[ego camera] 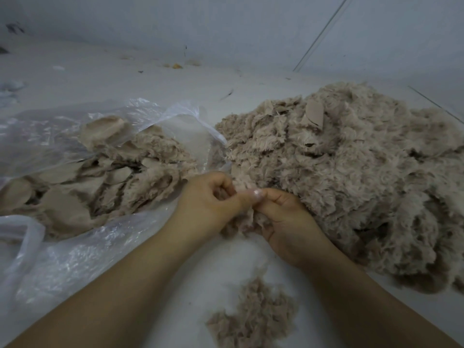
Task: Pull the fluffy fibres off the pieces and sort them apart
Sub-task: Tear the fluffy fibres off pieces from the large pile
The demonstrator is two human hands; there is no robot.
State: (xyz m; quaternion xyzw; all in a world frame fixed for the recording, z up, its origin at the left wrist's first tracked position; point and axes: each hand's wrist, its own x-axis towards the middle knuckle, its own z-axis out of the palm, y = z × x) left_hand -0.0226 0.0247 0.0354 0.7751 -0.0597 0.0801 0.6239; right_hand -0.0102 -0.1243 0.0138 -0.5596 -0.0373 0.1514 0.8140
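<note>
Two hands, left hand [213, 199] and right hand [286, 222], pinching one fluffy piece [247, 219], long axis near-to-far.

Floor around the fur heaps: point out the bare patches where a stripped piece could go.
Bare floor lies between the forearms, bordered by the loose fibre tuft in front and the plastic bag on the left. More lies beyond both heaps, toward the wall. Crowded: the big fur heap fills the right.

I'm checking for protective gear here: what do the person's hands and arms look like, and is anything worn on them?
Nothing worn is visible. The left hand and right hand are bare, with no gloves, rings or watch. Both forearms are bare to the frame edge, with no sleeves. One thumbnail looks glossy and pale.
</note>
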